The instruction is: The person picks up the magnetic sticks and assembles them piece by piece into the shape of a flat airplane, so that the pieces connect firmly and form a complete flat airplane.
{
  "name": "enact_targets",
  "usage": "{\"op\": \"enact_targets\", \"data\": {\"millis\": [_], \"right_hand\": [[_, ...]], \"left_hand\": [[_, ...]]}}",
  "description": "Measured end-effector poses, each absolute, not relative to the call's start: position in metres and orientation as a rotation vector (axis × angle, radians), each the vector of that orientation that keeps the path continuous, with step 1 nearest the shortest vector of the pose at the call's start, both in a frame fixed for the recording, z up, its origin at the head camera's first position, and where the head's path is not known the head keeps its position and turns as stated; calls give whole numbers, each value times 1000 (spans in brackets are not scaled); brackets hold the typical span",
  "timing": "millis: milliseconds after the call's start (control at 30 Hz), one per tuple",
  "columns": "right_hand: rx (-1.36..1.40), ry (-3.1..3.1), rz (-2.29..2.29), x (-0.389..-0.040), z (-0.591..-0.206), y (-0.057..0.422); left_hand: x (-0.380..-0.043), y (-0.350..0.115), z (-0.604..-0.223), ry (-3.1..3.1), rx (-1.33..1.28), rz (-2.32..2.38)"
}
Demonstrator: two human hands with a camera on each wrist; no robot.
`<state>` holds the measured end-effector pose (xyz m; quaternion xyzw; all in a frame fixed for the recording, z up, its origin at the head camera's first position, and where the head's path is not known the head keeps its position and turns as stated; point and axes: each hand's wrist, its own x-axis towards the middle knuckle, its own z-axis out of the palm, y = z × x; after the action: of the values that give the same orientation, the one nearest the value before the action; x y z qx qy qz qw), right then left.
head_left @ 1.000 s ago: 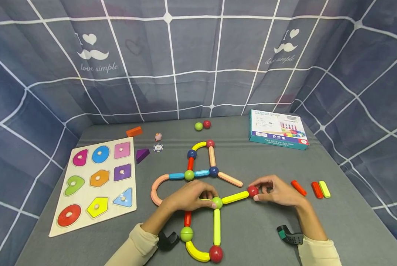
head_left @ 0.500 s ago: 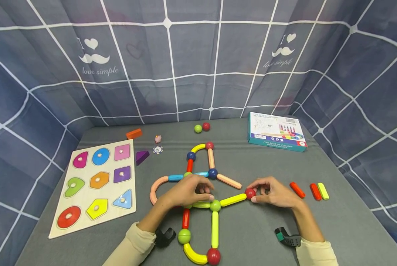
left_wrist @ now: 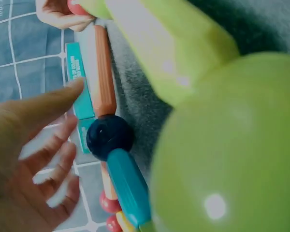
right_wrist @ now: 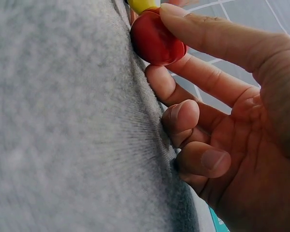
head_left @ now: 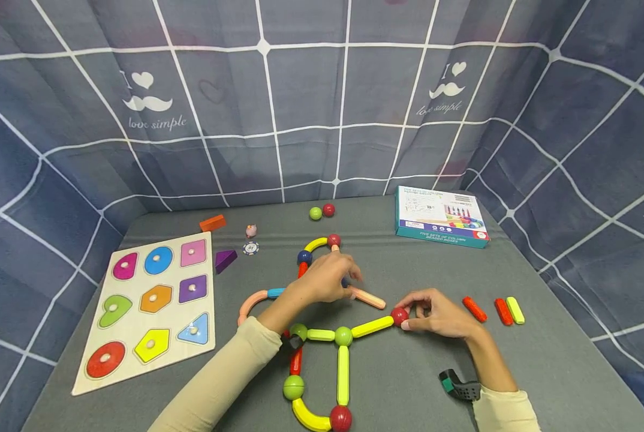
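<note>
My right hand (head_left: 439,313) pinches a red ball (head_left: 400,317) between thumb and fingers. That ball sits on the end of a yellow stick (head_left: 373,327), which joins a light green ball (head_left: 343,336). In the right wrist view the red ball (right_wrist: 157,38) shows between thumb and fingers. My left hand (head_left: 330,277) hovers over the upper part of the connected sticks and balls, close to a dark blue ball (left_wrist: 110,137) and a salmon stick (head_left: 367,297). Its fingers hold nothing in the left wrist view, and it hides part of the structure from the head camera.
A wooden shape puzzle board (head_left: 144,312) lies at the left. Farther back are an orange block (head_left: 213,223), a purple block (head_left: 225,260) and a small green ball (head_left: 315,213) beside a red one. A cardboard box (head_left: 442,216) lies back right; loose red sticks (head_left: 474,309) lie right of my right hand.
My left hand has left the light green ball and stick and moved forward and right to the dark blue ball. My right hand still pinches the red ball.
</note>
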<state>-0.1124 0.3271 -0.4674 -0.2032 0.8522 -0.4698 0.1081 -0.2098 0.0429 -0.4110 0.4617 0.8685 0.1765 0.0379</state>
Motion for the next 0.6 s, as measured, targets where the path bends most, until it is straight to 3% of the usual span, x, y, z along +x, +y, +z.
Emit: {"op": "enact_targets", "data": {"millis": [600], "right_hand": [[-535, 2494, -1390, -112, -468, 327]], "left_hand": [[-222, 39, -429, 2665, 1314, 467]]}}
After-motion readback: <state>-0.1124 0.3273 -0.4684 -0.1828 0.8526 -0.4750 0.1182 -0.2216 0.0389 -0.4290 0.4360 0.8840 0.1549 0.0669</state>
